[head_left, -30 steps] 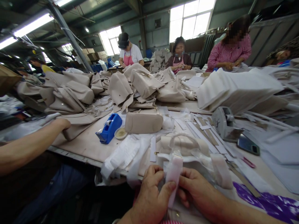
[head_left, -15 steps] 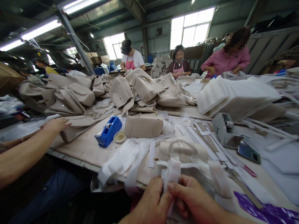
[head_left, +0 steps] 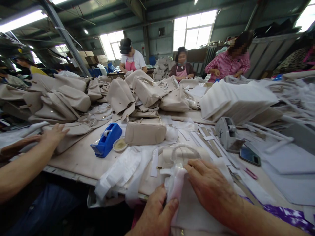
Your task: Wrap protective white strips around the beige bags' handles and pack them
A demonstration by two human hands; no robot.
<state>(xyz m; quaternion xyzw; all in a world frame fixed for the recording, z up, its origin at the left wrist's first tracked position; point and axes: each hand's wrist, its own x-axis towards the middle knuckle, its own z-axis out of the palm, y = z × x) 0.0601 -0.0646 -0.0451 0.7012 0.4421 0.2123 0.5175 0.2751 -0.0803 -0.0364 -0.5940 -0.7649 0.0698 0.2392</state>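
Wrapped strip (head_left: 176, 186), 1: in front of a beige bag (head_left: 168, 153), near the front edge of the table (head_left: 78, 160). Left hand (head_left: 161, 208), 1: pinching the strip between thumb and fingers. Right hand (head_left: 211, 186), 1: fingertips at the strip's upper end; whether they grasp or merely press, cannot tell. White wrap (head_left: 120, 175), loose: hanging over the table edge. Blue tape dispenser (head_left: 105, 140), 1: beside a small dish (head_left: 120, 144). Risks, judged: the strip's covering may loosen if the left thumb slackens; the hanging wrap may slide off if an arm snags it.
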